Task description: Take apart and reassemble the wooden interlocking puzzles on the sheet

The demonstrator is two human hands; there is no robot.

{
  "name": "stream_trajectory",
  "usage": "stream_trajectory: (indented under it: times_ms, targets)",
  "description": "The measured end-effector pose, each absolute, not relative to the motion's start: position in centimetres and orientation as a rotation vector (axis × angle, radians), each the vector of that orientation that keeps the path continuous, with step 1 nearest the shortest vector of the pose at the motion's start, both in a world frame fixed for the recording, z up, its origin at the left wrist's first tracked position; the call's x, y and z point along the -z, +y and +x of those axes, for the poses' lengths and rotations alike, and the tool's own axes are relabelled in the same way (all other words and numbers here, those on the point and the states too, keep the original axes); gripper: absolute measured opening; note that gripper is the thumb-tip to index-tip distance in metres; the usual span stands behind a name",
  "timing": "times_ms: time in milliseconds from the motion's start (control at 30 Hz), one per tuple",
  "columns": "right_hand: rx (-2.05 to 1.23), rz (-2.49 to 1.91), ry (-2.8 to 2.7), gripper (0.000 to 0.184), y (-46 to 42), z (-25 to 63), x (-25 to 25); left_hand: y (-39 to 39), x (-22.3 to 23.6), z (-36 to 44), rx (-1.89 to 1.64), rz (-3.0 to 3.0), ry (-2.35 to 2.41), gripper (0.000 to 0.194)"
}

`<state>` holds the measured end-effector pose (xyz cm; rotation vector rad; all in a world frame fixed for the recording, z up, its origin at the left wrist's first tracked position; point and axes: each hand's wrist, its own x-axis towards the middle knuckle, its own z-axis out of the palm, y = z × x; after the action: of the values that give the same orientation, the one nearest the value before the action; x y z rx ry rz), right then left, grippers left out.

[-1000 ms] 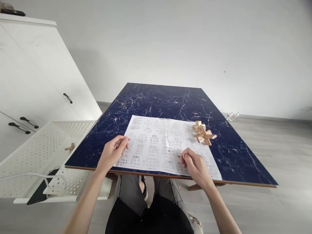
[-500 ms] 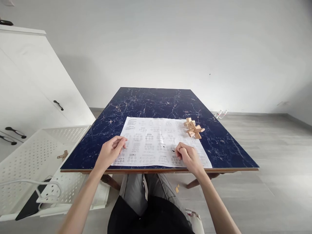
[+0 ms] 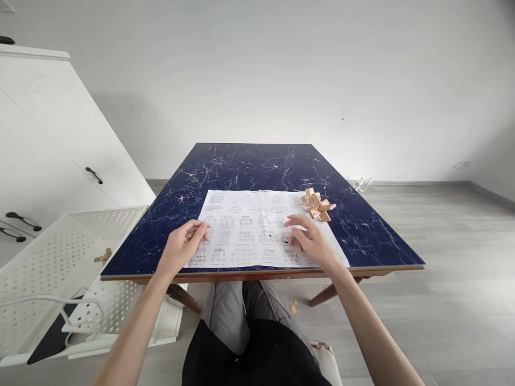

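Observation:
A large white printed sheet [image 3: 237, 241] with rows of small diagrams lies flat at the near side of the table. My left hand [image 3: 187, 241] rests over its left edge, thumb and curled fingers together; whatever is between them, if anything, is hidden. Over the sheet's right part, my right hand [image 3: 311, 241] is open, its fingers spread and bent, with nothing in them. Just beyond it, an interlocking wooden block puzzle [image 3: 317, 205] sits across the sheet's upper right corner. Small dark marks show on the paper near my right fingers.
The dark blue marbled table [image 3: 249, 166] stretches away toward a pale wall. At the left are a white cabinet [image 3: 60, 134] and a perforated white rack [image 3: 60, 252] with a small wooden piece [image 3: 103, 255] on it. Bottles [image 3: 364, 184] stand on the floor behind the table.
My right hand has gone from curled closed to open, its fingers reaching forward and left over the sheet. My left hand stays at the sheet's left edge. The view has shifted slightly.

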<state>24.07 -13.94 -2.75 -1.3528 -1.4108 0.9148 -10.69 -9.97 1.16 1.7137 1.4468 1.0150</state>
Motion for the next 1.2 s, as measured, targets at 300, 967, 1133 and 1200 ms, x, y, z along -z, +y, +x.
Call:
stream_trajectory:
  times_ms: [300,967,1133,1200]
  targets:
    - [-1.023,-1.346,-1.169,0.083,-13.4,24.9,1.2,-10.1,-1.0,-10.7,-1.004,1.730,1.428,0.048]
    - [-0.740,-1.565,-1.396,0.058,-9.7,25.4,2.2,-10.0,-0.8,-11.0,-1.021,1.737,1.398,0.046]
    - [-0.566,-1.647,-1.394,0.057,-6.4,25.2,2.8,-9.9,-0.8,-11.1,-0.985,1.734,1.387,0.047]
    - [-0.521,-1.674,-1.383,0.058,-5.5,25.1,3.0,-9.9,-0.8,-11.1,-0.967,1.747,1.383,0.048]
